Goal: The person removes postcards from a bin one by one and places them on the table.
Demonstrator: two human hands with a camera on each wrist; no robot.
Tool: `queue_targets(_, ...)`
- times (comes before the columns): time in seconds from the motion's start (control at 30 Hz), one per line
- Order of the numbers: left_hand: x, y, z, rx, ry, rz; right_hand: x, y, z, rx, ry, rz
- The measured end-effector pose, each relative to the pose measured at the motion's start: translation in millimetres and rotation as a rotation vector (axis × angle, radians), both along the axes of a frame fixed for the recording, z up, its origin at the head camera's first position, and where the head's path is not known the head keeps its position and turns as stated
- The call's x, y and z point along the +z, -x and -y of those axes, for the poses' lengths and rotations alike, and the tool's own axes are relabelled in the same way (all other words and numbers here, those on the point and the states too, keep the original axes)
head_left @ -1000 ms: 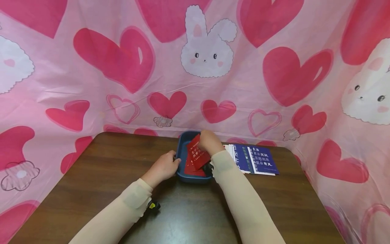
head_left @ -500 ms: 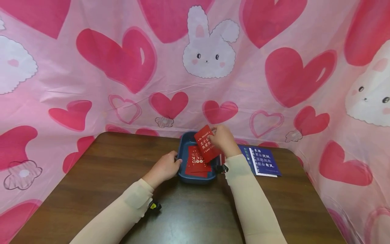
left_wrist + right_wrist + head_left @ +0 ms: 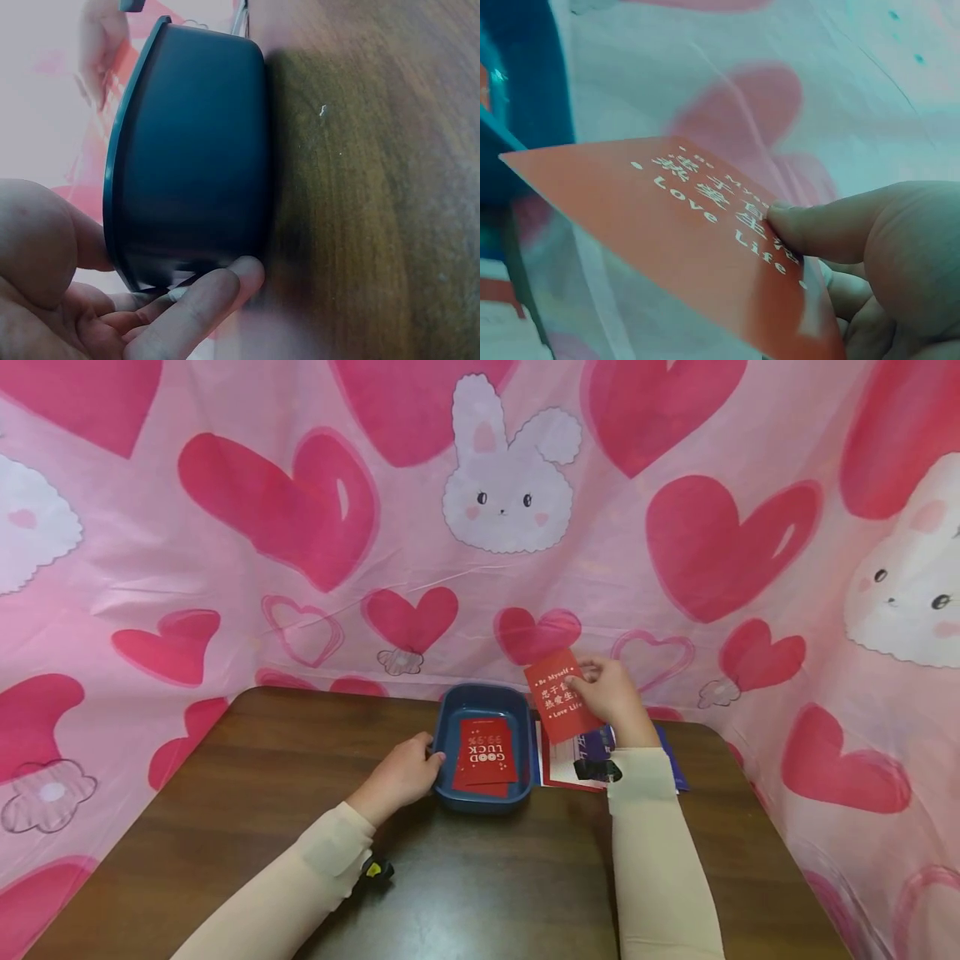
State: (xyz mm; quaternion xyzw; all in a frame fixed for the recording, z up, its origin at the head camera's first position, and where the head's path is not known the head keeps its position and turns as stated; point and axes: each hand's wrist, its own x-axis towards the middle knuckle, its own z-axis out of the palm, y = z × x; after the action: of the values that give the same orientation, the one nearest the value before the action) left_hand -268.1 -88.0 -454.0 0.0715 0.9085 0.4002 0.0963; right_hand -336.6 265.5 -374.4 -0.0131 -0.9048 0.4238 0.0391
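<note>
My left hand (image 3: 402,770) grips the left side of a blue plastic tray (image 3: 483,807), which stands on the table. In the left wrist view, the thumb lies at the rim and the fingers lie along the outer wall of the tray (image 3: 195,142). Two or more red cards (image 3: 486,756) lie overlapping inside, the top one printed "GOOD LUCK". Up and to the right of the tray, my right hand (image 3: 611,695) pinches another red card (image 3: 562,720), lettered "Be Myself" and "Love Life". The right wrist view shows the thumb on the printed face of that card (image 3: 652,217).
Right of the tray, spread-out cards (image 3: 558,768) with white faces and red or blue edges lie under the right hand and forearm, partly hidden. A blue card (image 3: 678,768) shows past the right sleeve. Behind the wooden table (image 3: 300,727) hangs a pink heart-printed cloth (image 3: 420,560).
My right hand has lifted the "Be Myself" card out of the tray and carried it right, over the spread cards. My left hand keeps its hold on the tray.
</note>
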Motion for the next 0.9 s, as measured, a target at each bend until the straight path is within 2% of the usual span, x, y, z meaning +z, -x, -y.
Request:
queue_targets(0.17, -1.6, -0.2, 0.3, 0.004, -0.009, 0.007, 4.7, -7.2, -32.5, -0.06, -0.01, 0.022)
queue_targets(0.37, -1.4, 0.6, 1.2, -0.007, -0.004, 0.004, 1.4, -15.6, -72.9, -0.137, 0.039, 0.079)
queue_targets(0.57, 0.6, -0.1, 1.2, -0.005, -0.001, 0.014, -8.2, -23.7, -111.4, -0.267, 0.077, 0.191)
queue_targets(0.7, 0.5, 0.0, 1.1, -0.006, -0.003, 0.015, -13.5, -30.8, -132.1, -0.34, 0.05, 0.262)
queue_targets(0.9, 0.6, 0.5, 0.8, -0.002, 0.004, 0.014, -33.5, -32.1, -153.7, -0.39, 0.016, 0.347)
